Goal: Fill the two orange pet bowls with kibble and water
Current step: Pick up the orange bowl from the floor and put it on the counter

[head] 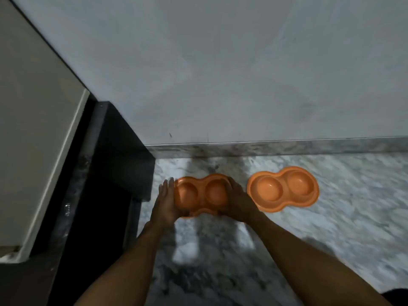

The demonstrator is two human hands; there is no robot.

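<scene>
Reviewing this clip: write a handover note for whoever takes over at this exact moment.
Left hand: fingers straight, pressed against one end of the held bowl.
Right hand: curled over its opposite end.
Other bowl: on the marble floor beside it, untouched.
Done: nothing filled; all four wells look empty, and no kibble or water is in view.
Left: kibble and water for both bowls.

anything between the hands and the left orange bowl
Nothing visible does. The left hand presses flat against one end of the left orange bowl and the right hand grips its other end.
</scene>
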